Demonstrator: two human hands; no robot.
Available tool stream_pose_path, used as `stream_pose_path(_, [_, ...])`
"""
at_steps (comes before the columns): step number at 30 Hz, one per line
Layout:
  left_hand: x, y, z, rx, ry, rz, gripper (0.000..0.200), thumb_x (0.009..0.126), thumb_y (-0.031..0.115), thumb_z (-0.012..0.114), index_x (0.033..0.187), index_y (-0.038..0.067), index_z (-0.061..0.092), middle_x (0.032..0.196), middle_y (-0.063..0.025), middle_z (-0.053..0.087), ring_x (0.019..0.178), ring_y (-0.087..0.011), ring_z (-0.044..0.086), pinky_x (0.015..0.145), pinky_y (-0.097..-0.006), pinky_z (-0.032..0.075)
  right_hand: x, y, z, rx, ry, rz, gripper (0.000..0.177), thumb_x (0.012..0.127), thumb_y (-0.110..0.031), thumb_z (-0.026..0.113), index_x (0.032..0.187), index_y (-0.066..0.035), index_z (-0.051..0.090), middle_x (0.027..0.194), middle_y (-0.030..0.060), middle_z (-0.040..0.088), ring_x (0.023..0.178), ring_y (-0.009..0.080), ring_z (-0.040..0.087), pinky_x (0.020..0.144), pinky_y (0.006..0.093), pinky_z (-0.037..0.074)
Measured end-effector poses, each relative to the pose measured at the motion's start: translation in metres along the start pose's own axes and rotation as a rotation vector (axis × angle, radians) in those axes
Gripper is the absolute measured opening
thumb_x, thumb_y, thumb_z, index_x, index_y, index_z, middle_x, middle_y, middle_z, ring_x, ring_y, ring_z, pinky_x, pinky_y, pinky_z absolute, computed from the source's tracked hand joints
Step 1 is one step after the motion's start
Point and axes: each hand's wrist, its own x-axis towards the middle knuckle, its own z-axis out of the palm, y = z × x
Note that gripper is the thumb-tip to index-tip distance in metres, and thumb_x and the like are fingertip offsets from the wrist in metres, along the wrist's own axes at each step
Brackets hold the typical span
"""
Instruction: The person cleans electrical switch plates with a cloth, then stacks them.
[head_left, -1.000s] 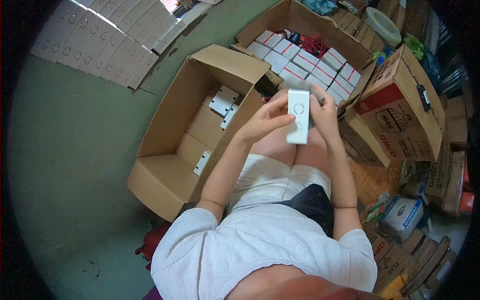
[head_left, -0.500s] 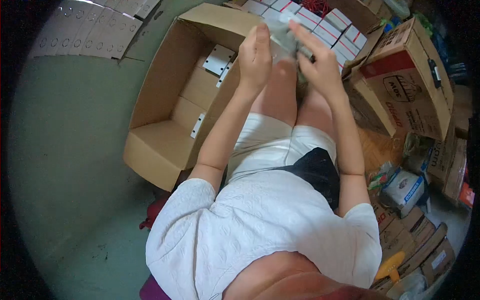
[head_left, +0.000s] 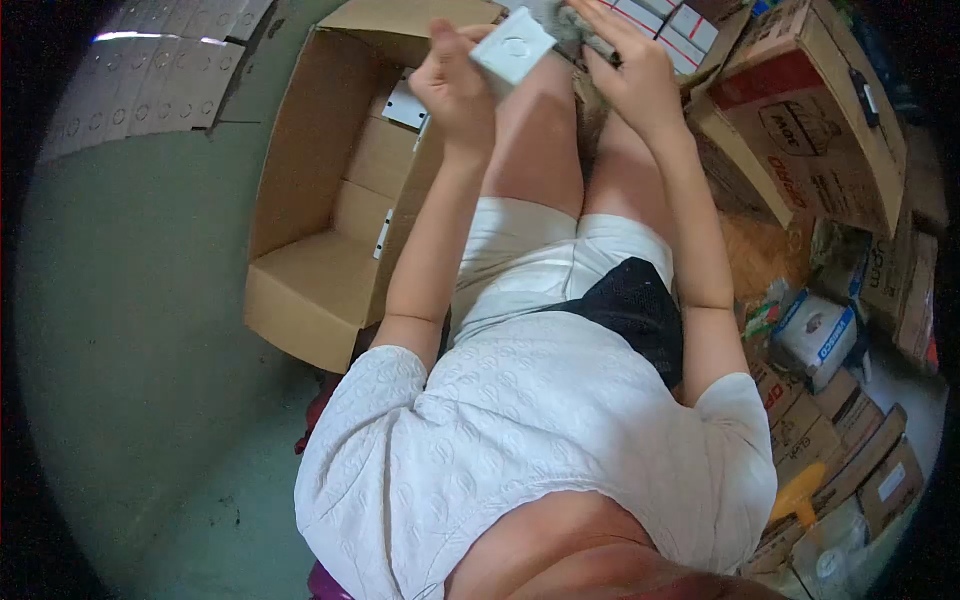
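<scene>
My left hand (head_left: pixel 455 85) is closed on the edge of a white square plate (head_left: pixel 515 47) with a round mark in its middle. The plate is tilted above my thighs. My right hand (head_left: pixel 635 80), fingers bent, grips a crumpled grey cloth (head_left: pixel 597 42) just right of the plate. Under and left of my left hand stands an open cardboard box (head_left: pixel 310 150). Inside it, a white plate with small dark holes (head_left: pixel 405 103) and another white piece (head_left: pixel 383 235) lie along the right side.
White boxes with red lines (head_left: pixel 680 30) are stacked beyond my right hand. A brown printed carton (head_left: pixel 800 130) stands at the right, with a white and blue package (head_left: pixel 815 335) below it. Rows of pale plates with round marks (head_left: pixel 150 80) lie on the floor (head_left: pixel 130 280) at upper left.
My hands have moved apart a little, the left one shifting left and down. The white plate, blurred between the hands before, now shows its face.
</scene>
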Motion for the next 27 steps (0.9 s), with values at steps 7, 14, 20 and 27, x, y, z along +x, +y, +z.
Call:
stream_pose_path(7, [0.012, -0.018, -0.007, 0.039, -0.116, -0.166, 0.056, 0.101, 0.041, 0.046, 0.083, -0.006, 0.071, 0.073, -0.0068, 0.067, 0.064, -0.0114, 0.059, 0.061, -0.0242, 0.046, -0.001, -0.035, -0.001, 0.023, -0.066, -0.082, 0.046, 0.083, -0.004, 0.057, 0.128, -0.005, 0.059, 0.132, 0.0169, 0.058, 0.112, 0.0334, 0.062, 0.093, 0.0381, 0.053])
stream_pose_path(14, [0.008, 0.005, -0.006, -0.024, 0.027, -0.056, 0.047, 0.100, 0.026, 0.044, 0.079, -0.008, 0.069, 0.072, -0.0071, 0.067, 0.061, -0.0107, 0.057, 0.059, -0.0245, 0.044, -0.004, -0.022, 0.006, -0.120, 0.027, 0.038, 0.051, 0.085, -0.010, 0.059, 0.135, -0.008, 0.054, 0.136, 0.0201, 0.054, 0.113, 0.0355, 0.061, 0.096, 0.0382, 0.051])
stream_pose_path(20, [0.004, 0.001, -0.008, -0.046, 0.072, -0.154, 0.043, 0.098, 0.027, 0.045, 0.082, -0.007, 0.068, 0.078, -0.0078, 0.067, 0.067, -0.0128, 0.060, 0.065, -0.0268, 0.048, -0.011, -0.042, 0.020, -0.060, 0.017, -0.136, 0.061, 0.079, -0.003, 0.059, 0.139, -0.011, 0.050, 0.143, 0.0089, 0.049, 0.123, 0.0279, 0.055, 0.099, 0.0371, 0.049])
stream_pose_path(27, [0.001, 0.016, 0.005, -0.151, 0.215, -0.311, 0.049, 0.102, 0.036, 0.044, 0.081, -0.002, 0.066, 0.074, -0.0031, 0.064, 0.066, -0.0096, 0.057, 0.065, -0.0242, 0.045, -0.017, -0.049, 0.035, -0.187, 0.009, -0.040, 0.071, 0.077, -0.014, 0.066, 0.145, -0.015, 0.044, 0.148, 0.0065, 0.045, 0.095, 0.0302, 0.068, 0.082, 0.0402, 0.056])
